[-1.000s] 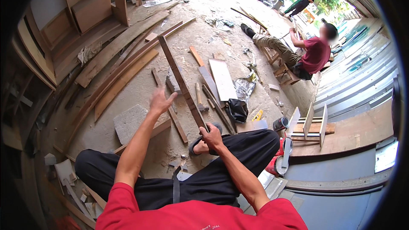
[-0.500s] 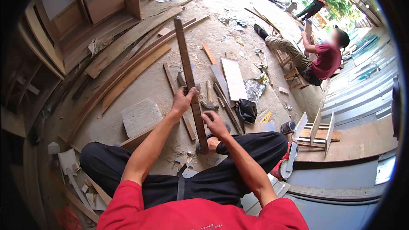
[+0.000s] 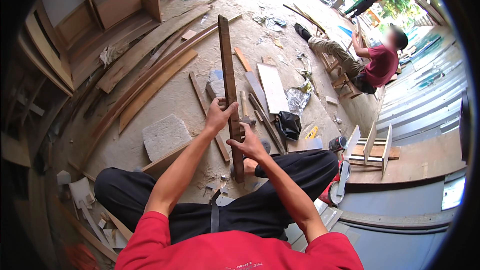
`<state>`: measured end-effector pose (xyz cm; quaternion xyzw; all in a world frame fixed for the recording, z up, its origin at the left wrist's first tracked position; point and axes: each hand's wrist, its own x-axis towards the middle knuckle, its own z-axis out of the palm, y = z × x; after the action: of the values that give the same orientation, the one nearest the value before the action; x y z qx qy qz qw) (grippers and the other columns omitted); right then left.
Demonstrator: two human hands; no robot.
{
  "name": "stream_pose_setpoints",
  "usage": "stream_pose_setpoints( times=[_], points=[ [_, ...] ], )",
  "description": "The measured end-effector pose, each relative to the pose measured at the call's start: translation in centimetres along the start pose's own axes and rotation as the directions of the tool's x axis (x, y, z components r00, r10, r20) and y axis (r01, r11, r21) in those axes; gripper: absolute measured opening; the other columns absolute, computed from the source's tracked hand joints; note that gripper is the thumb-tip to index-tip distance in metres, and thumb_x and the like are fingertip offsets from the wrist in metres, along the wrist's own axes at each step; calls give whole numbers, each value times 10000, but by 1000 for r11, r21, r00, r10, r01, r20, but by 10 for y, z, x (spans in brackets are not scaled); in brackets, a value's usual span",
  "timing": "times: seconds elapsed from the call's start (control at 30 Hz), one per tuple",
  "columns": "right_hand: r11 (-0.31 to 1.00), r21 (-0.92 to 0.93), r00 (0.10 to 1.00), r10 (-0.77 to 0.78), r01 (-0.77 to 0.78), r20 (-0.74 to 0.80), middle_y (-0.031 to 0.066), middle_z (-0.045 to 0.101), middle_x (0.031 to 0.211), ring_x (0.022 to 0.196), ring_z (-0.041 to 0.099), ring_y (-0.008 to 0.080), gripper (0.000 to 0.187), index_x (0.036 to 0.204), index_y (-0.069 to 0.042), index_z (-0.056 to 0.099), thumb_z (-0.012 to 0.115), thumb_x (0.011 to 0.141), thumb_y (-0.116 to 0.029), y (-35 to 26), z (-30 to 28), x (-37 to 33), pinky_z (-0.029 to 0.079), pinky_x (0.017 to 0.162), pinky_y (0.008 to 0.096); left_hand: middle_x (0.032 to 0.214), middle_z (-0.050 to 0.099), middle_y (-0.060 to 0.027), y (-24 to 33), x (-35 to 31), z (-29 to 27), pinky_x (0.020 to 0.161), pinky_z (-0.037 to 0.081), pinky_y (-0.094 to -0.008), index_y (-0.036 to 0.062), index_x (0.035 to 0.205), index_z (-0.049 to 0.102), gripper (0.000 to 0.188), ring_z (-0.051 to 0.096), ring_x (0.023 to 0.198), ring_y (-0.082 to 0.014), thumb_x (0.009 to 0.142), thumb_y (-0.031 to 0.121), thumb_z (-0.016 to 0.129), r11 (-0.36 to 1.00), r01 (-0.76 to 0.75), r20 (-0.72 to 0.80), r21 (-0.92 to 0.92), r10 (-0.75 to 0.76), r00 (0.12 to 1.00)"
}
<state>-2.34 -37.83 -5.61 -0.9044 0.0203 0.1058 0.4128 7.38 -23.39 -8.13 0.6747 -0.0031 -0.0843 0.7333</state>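
A long dark-brown wooden strip [image 3: 227,65] stands nearly upright before me, its lower end between my legs. My left hand [image 3: 218,115] is closed around it near mid-length, the thumb along its face. Lower down, my right hand [image 3: 248,145] holds its right edge, with the thumb on the face and the fingers partly hidden. Behind the strip, a hammer [image 3: 244,104] with a wooden handle lies on the ground, its head partly covered by my right hand. A narrow brown wooden strip [image 3: 207,112] lies to the left, next to a greyish block [image 3: 215,84].
A pale rough block [image 3: 165,136] sits by my left knee. Boards [image 3: 160,82] lie at left below a wooden cabinet [image 3: 120,5]. Right are a white board [image 3: 273,87], a black bag [image 3: 288,127] and cans [image 3: 338,143]. A seated person [image 3: 380,65] works beyond; another stands farther back.
The strip's top end has swung right and its face has turned slightly. My right hand has come from beside the strip onto its edge. My left hand has shifted slightly right.
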Motion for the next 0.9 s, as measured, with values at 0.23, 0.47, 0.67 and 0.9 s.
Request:
stream_pose_setpoints(
  times=[0.23,0.47,0.67,0.9],
  points=[
    [959,269,956,-7,89,-293,174,666,1012,873,662,260,518,1265,-42,486,719,840,-223,-3,38,-13,509,789,356,945,693,-89,1,-1,-9,720,555,-293,-58,1062,614,534,667,812,-154,838,407,753,973,185,-81,-139,-197,977],
    [908,409,995,-91,96,-33,123,653,1083,921,630,190,644,1312,-2,504,812,790,-220,-16,32,-9,503,831,306,884,699,-79,14,-15,-44,719,570,-333,-3,977,676,370,678,744,-168,924,362,647,910,328,-59,-255,-353,934],
    [663,679,890,-41,-316,455,123,628,1169,957,636,166,691,1410,6,403,761,837,-142,-34,31,-15,536,772,298,767,661,-29,-23,-24,-85,583,490,-251,18,856,673,366,596,621,-91,910,380,679,910,302,-210,-283,-366,907],
    [503,664,696,-159,-553,700,189,607,1208,981,650,265,700,1467,-10,287,664,880,-68,-34,34,-15,553,796,382,905,707,-100,-15,-41,-113,704,568,-312,18,1009,616,390,671,745,-151,935,401,627,913,263,-216,-312,-338,916]
  ],
)
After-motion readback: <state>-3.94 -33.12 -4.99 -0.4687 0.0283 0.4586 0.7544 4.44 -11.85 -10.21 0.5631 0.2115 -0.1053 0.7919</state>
